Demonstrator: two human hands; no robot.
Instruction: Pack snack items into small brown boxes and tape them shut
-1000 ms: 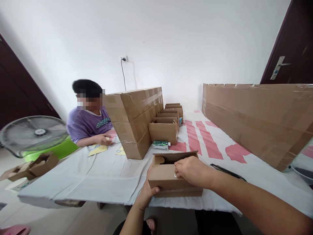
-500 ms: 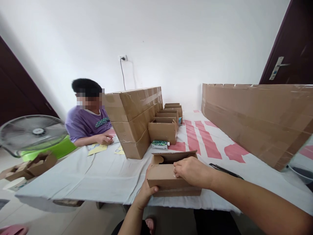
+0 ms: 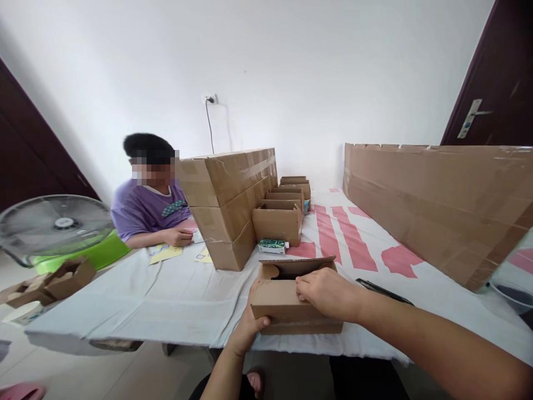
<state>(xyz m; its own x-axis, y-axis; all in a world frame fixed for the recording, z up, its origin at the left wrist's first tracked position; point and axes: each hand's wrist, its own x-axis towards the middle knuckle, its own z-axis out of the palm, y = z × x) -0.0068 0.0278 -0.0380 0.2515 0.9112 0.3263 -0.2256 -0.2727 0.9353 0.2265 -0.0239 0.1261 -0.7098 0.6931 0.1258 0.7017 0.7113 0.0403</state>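
A small cardboard box (image 3: 278, 311) sits near the front edge of the cloth-covered table, its rear flap raised and a dark gap showing at the top. My left hand (image 3: 250, 322) grips the box's left end, with the thumb on the front face and the other fingers mostly hidden behind. The fingers of my right hand (image 3: 322, 289) are curled at the inner edge of the front flap; whether anything small is between them is hidden. Just behind the box a green-and-white drink carton (image 3: 272, 246) lies on its side. A black, pen-like tool (image 3: 385, 291) lies right of the box, beyond my right forearm.
Stacked cartons (image 3: 227, 205) form a wall left of centre, with several open boxes (image 3: 277, 222) along it. A long cardboard panel (image 3: 433, 205) stands at right. Across the table's left side a person (image 3: 147, 205) sits by yellow papers (image 3: 166, 253). A fan (image 3: 62, 222) is far left.
Both my hands and the box keep practically the same position. The seated person's hand has shifted slightly over the papers.
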